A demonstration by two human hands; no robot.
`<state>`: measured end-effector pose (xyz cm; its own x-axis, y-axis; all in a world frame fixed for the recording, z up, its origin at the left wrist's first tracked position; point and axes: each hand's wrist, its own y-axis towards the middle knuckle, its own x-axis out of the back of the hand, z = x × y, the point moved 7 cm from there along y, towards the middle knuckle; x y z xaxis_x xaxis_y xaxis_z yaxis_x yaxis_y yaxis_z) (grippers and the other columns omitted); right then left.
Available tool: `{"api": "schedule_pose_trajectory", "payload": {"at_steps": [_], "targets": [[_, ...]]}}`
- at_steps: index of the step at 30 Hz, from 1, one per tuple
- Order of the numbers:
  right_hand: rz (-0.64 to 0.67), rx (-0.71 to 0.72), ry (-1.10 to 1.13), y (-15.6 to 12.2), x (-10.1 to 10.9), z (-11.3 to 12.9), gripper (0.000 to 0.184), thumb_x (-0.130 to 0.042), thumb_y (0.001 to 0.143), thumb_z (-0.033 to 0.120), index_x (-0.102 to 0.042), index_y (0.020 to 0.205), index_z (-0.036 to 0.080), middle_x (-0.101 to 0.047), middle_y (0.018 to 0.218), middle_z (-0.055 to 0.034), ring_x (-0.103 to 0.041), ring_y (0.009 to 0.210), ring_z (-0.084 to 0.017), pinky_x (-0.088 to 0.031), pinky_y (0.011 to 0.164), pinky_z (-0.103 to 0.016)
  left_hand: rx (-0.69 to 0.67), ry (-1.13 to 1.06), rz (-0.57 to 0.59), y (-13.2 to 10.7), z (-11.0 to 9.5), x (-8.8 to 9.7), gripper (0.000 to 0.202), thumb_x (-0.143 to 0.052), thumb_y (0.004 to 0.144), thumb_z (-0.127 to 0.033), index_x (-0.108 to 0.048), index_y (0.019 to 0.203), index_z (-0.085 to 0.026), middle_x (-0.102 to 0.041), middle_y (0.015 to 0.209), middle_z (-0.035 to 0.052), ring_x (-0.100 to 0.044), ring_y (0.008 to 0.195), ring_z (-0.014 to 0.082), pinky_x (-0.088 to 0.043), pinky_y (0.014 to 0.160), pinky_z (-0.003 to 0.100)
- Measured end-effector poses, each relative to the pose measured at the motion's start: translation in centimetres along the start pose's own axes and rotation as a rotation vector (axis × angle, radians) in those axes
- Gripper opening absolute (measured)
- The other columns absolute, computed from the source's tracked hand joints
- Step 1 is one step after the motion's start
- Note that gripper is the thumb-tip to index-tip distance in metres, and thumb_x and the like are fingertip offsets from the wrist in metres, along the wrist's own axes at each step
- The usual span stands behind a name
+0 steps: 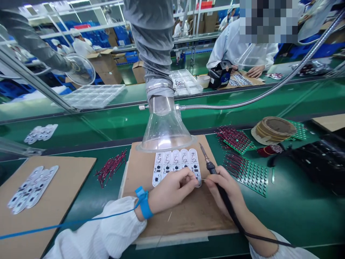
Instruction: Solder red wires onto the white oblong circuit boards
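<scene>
At the lower centre of the frame, the person's left hand (172, 190) and right hand (223, 190) are close together, not quite touching, over the right end of a white circuit-board panel (175, 167) lying on a cardboard sheet (164, 223). The left fingertips (192, 181) are pinched at the panel's edge and appear to hold a thin wire (204, 180), though it is too fine to be sure. The right hand is clamped pen-style on a soldering iron (212, 168), its bare tip raised just above the panel's corner. The panel looks light, thin and stiff, but it could be brittle along its joined sections. It is probably best held by the plain white rim, away from the small black components, and pressed flat rather than lifted by one end. The wire will likely bend at the slightest touch, so it wants a close, gentle pinch — and the hot tip needs room. A blue wrist strap (144, 203) circles the left wrist, while a clear fume hood (165, 131) hangs over the panel — low, just above its far edge.
</scene>
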<state>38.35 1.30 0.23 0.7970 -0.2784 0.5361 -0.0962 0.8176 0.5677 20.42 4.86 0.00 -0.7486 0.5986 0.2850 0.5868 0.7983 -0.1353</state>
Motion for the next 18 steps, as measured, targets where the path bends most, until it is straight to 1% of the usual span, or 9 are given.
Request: {"api": "schedule_pose_trajectory", "payload": {"at_steps": [2, 4, 7, 9, 10, 12, 14, 16, 18], "targets": [[-0.029, -0.035, -0.007, 0.5, 0.7, -0.4, 0.029, -0.059, 0.111, 0.027, -0.069, 0.085, 0.025, -0.054, 0.079, 0.0012, -0.058, 0.065, -0.016, -0.049, 0.058, -0.027, 0.064, -0.06, -0.005, -0.9, 1.3, 1.5, 0.029, -0.056, 0.109, -0.048, -0.063, 0.096, -0.022, -0.058, 0.07, -0.0045, -0.048, 0.055, 0.0114, -0.04, 0.055, 0.026], [-0.011, -0.078, 0.003, 0.7, 0.8, -0.8, 0.03, -0.059, 0.112, 0.029, -0.069, 0.084, 0.025, -0.056, 0.078, 0.0009, -0.06, 0.065, -0.016, -0.05, 0.059, -0.027, 0.04, -0.012, -0.054, -1.7, 2.5, 4.0, 0.033, -0.054, 0.109, -0.051, -0.064, 0.095, -0.022, -0.063, 0.074, -0.0017, -0.052, 0.059, 0.0128, -0.041, 0.057, 0.026], [0.059, -0.127, 0.02, 0.5, -0.2, -1.6, 0.025, -0.058, 0.113, 0.03, -0.07, 0.091, 0.027, -0.061, 0.085, -0.0008, -0.064, 0.073, -0.019, -0.055, 0.068, -0.029, -0.057, 0.291, -0.235, -2.4, 4.2, 8.8, 0.032, -0.054, 0.107, -0.048, -0.069, 0.097, -0.021, -0.072, 0.081, 0.0039, -0.063, 0.07, 0.0174, -0.047, 0.066, 0.029], [0.092, -0.161, 0.006, 0.1, -1.0, -2.1, 0.012, -0.061, 0.111, 0.028, -0.07, 0.103, 0.028, -0.064, 0.097, -0.0028, -0.068, 0.082, -0.02, -0.058, 0.075, -0.031, -0.045, 0.512, -0.38, -2.5, 5.5, 11.5, 0.033, -0.05, 0.107, -0.046, -0.069, 0.096, -0.021, -0.074, 0.08, 0.0056, -0.066, 0.07, 0.0199, -0.046, 0.067, 0.031], [0.112, -0.172, 0.002, -0.2, -1.3, -2.3, 0.007, -0.063, 0.11, 0.027, -0.07, 0.11, 0.028, -0.065, 0.103, -0.0041, -0.07, 0.087, -0.021, -0.06, 0.078, -0.032, -0.018, 0.6, -0.422, -2.5, 6.0, 12.3, 0.034, -0.048, 0.107, -0.045, -0.069, 0.093, -0.022, -0.075, 0.079, 0.0061, -0.067, 0.069, 0.0211, -0.045, 0.067, 0.032], [0.154, -0.18, 0.011, -0.6, -1.9, -2.5, 0.013, -0.063, 0.109, 0.025, -0.067, 0.122, 0.029, -0.066, 0.115, -0.0065, -0.074, 0.095, -0.023, -0.062, 0.083, -0.035, 0.034, 0.718, -0.42, -2.3, 6.9, 12.8, 0.036, -0.045, 0.107, -0.045, -0.068, 0.09, -0.023, -0.075, 0.076, 0.0065, -0.069, 0.068, 0.0232, -0.043, 0.064, 0.032], [0.189, -0.183, 0.027, -0.9, -2.3, -2.6, 0.019, -0.061, 0.109, 0.022, -0.064, 0.126, 0.03, -0.066, 0.121, -0.008, -0.077, 0.101, -0.024, -0.063, 0.087, -0.037, 0.053, 0.763, -0.355, -2.1, 7.2, 12.3, 0.036, -0.045, 0.107, -0.045, -0.07, 0.095, -0.024, -0.074, 0.073, 0.0054, -0.07, 0.065, 0.0245, -0.041, 0.063, 0.032], [0.2, -0.184, 0.03, -1.0, -2.4, -2.6, 0.022, -0.058, 0.11, 0.02, -0.064, 0.128, 0.03, -0.066, 0.123, -0.0085, -0.077, 0.101, -0.024, -0.064, 0.087, -0.037, 0.041, 0.742, -0.312, -2.2, 7.1, 11.6, 0.035, -0.045, 0.107, -0.044, -0.073, 0.103, -0.024, -0.076, 0.073, 0.0041, -0.071, 0.064, 0.0242, -0.042, 0.062, 0.032], [0.193, -0.172, 0.026, -0.9, -2.2, -2.5, 0.026, -0.055, 0.111, 0.018, -0.064, 0.132, 0.03, -0.067, 0.122, -0.0088, -0.078, 0.099, -0.023, -0.065, 0.086, -0.037, 0.011, 0.696, -0.323, -2.6, 6.9, 11.5, 0.035, -0.046, 0.107, -0.044, -0.074, 0.105, -0.023, -0.077, 0.074, 0.0036, -0.071, 0.064, 0.0228, -0.044, 0.062, 0.03]]}}
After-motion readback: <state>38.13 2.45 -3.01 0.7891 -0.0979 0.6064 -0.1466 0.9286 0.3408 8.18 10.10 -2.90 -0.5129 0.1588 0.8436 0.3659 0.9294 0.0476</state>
